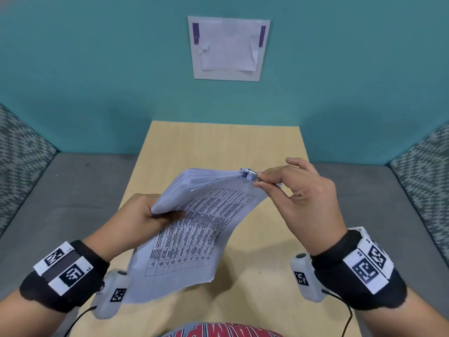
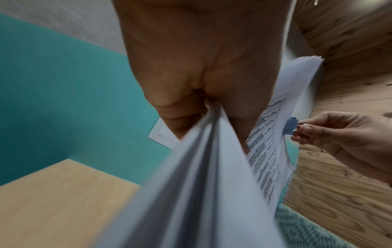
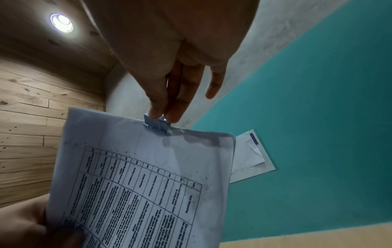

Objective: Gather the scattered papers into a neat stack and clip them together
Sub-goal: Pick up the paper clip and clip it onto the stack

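Here, mid-frame above the bench (image 1: 218, 142), the stack (image 1: 194, 229) is gripped at its left edge by the left hand (image 1: 143, 215); the clip (image 1: 247, 176) on its top edge is pinched by the right hand (image 1: 301, 193). If released early, splayed sheets could be missed.

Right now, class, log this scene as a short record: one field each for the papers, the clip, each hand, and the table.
papers: stack of papers held in the air above the table, printed grid on top
clip: blue binder clip on the stack's top edge
left hand: left hand grips the stack's side
right hand: right hand pinches the clip's handles
table: wooden table
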